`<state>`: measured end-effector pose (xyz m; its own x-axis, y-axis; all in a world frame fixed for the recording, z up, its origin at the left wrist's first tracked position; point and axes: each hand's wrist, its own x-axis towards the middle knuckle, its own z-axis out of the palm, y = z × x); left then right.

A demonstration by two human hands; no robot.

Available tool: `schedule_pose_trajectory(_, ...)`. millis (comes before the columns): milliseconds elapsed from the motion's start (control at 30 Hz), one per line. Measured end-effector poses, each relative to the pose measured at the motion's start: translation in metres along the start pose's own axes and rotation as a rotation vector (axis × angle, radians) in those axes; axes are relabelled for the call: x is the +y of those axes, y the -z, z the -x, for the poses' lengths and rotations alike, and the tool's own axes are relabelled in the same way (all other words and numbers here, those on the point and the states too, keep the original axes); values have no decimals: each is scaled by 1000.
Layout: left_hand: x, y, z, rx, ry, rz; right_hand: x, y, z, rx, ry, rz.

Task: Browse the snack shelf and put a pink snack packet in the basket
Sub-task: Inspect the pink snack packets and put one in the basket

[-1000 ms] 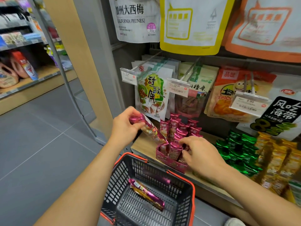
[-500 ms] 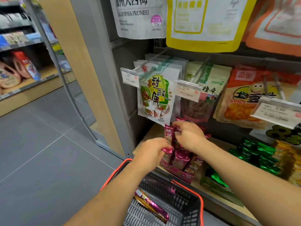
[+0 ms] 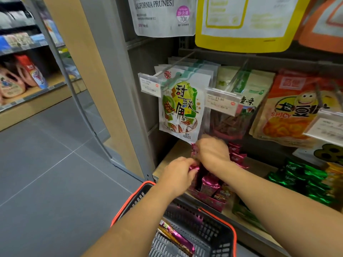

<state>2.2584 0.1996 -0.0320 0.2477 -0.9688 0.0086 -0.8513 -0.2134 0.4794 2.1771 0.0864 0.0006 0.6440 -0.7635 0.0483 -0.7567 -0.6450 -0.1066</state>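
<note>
Below "CALIFORNIA PRUNES" bag (image 3: 161,19), left hand (image 3: 178,175) grip on pink packet (image 3: 194,167); right hand (image 3: 213,151) unclear.

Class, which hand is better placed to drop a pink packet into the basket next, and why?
Left, probably. The left hand pinches a pink packet above the basket; the right hand reaches deeper into the shelf, its grip blurred.

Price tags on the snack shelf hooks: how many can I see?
3. The left price tag hangs beside the white-green bag; the middle price tag is right of that bag; the right price tag overlaps the orange bag, partly cut off. More may be hidden.
</note>
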Motion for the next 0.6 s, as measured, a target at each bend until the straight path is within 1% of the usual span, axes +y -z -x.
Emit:
schedule_pose_trajectory(133, 0, 7, 2, -47, 41, 26, 4, 23, 36, 324, 164, -34)
schedule_pose_trajectory(233, -1, 16, 2, -93, 40, -38, 5, 49, 72, 610, 405, -125)
schedule_pose_trajectory(300, 0, 24, 5, -121, 17, -14, 7, 66, 95, 687, 585, -111)
schedule_pose_trajectory(333, 1, 29, 8, -120, 14, 38, 8, 76, 105, 707, 636, -102)
schedule_pose_trajectory(400, 4, 45, 13, -57, 65, 121, 10, 98, 124, 753, 671, -126)
schedule_pose_trajectory(500, 11, 79, 24, 166, 222, 76, 15, 122, 154, 816, 624, -245)
schedule_pose_trajectory(533, 15, 92, 29, 232, 237, 131, 18, 126, 164, 828, 599, -294)
schedule_pose_trajectory(567, 20, 103, 35, 253, 213, 264, 20, 130, 172, 826, 578, -349)
schedule_pose_trajectory(600, 28, 113, 42, 211, 159, 463, 23, 132, 179, 820, 560, -401)
